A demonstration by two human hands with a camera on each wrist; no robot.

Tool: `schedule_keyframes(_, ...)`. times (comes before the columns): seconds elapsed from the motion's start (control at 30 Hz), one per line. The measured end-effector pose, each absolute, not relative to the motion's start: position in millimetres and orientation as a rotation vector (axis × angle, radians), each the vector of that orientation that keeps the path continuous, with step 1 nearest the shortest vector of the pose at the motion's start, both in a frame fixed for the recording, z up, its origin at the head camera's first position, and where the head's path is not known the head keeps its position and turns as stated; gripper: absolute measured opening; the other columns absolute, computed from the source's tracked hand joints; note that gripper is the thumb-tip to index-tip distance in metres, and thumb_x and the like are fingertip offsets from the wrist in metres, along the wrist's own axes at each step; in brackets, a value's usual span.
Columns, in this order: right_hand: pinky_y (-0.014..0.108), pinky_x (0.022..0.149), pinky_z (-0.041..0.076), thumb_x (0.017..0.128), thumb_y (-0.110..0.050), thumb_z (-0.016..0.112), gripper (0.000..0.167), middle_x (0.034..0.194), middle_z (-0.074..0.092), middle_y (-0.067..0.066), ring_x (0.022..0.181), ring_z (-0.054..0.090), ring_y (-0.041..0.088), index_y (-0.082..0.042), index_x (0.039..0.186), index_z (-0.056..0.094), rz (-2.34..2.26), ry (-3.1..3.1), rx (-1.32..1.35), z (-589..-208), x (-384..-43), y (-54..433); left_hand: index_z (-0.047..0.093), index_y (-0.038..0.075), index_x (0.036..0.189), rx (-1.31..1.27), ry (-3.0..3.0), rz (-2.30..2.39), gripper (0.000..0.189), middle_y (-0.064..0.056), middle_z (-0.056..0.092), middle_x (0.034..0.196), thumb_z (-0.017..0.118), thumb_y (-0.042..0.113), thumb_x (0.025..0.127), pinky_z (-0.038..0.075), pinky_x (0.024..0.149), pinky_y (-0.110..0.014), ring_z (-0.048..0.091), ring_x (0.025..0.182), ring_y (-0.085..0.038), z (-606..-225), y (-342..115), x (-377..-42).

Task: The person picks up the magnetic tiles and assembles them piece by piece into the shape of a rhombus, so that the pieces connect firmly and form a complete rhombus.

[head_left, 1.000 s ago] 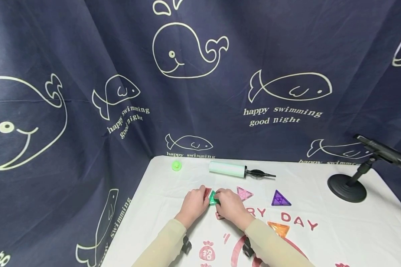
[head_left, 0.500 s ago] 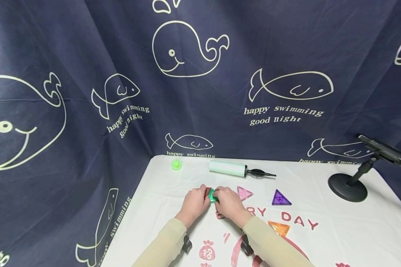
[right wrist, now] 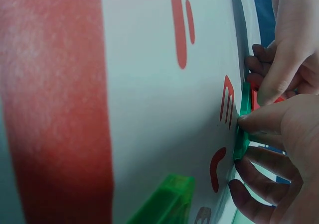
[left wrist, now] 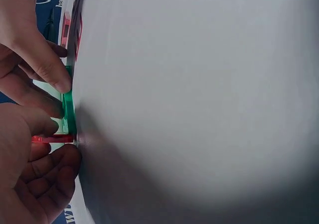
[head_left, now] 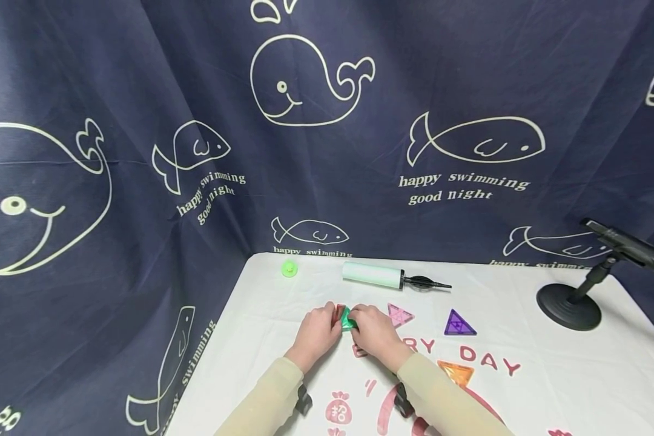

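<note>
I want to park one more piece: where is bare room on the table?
Bare: left of the left hand, across the table to its left edge; and between the purple triangle and black stand. Crowded: between that hand and the right hand, with the green piece and red piece; the pink triangle close by, the orange triangle near the right sleeve.

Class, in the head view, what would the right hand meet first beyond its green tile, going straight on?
Probably the red tile, held by the left hand just past the green tile; depth is unclear.
</note>
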State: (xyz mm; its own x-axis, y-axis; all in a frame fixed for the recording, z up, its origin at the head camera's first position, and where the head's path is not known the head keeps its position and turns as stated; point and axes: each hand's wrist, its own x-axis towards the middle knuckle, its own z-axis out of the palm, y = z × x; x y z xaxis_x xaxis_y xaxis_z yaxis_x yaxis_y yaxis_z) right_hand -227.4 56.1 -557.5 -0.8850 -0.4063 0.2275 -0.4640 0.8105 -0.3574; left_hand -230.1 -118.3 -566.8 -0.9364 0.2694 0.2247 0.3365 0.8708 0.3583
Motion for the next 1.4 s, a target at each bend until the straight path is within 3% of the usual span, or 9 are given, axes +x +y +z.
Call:
schedule_keyframes(0.37, 0.043, 0.077, 0.058, 0.084, -0.006, 0.083, 0.017, 0.103, 0.071, 0.006, 0.09, 0.069, 0.027, -0.007, 0.1, 0.078, 0.642, -2.856, 0.681, -561.3, -224.7, 57.1, 0.058, 0.014, 0.084, -0.436, -2.903, -0.693, 0.023, 0.008, 0.051, 0.065, 0.079, 0.015, 0.093, 0.041, 0.052, -0.026, 0.046, 0.057, -0.008, -572.2, -120.5, -224.4)
schedule_keyframes(0.77, 0.047, 0.086, 0.057, 0.085, -0.01, 0.084, 0.031, 0.111, 0.073, 0.011, 0.1, 0.069, 0.031, -0.004, 0.114, 0.075, 0.696, -2.826, 0.666, -556.2, -218.9, 69.7, 0.063, 0.011, 0.087, -0.406, -2.91, -0.756, 0.016, 0.005, 0.058, 0.07, 0.077, 0.012, 0.094, 0.046, 0.057, -0.028, 0.05, 0.061, -0.009, -569.5, -119.0, -222.2)
schedule_keyframes(1.1, 0.054, 0.094, 0.053, 0.086, -0.015, 0.083, 0.04, 0.121, 0.069, 0.019, 0.113, 0.065, 0.039, 0.001, 0.121, 0.073, 0.671, -2.823, 0.513, -549.7, -221.1, 122.4, 0.062, 0.012, 0.086, -0.386, -2.92, -0.803, 0.016, 0.007, 0.056, 0.069, 0.076, 0.012, 0.094, 0.044, 0.058, -0.027, 0.049, 0.062, -0.009, -570.2, -119.0, -225.3)
schedule_keyframes(1.4, 0.054, 0.09, 0.054, 0.086, -0.021, 0.085, 0.039, 0.107, 0.068, 0.015, 0.102, 0.067, 0.037, 0.003, 0.115, 0.074, 0.653, -2.845, 0.427, -553.1, -221.1, 169.6, 0.063, 0.012, 0.087, -0.376, -2.937, -0.814, 0.015, 0.007, 0.056, 0.07, 0.076, 0.013, 0.095, 0.044, 0.058, -0.027, 0.05, 0.062, -0.009, -568.5, -119.1, -224.2)
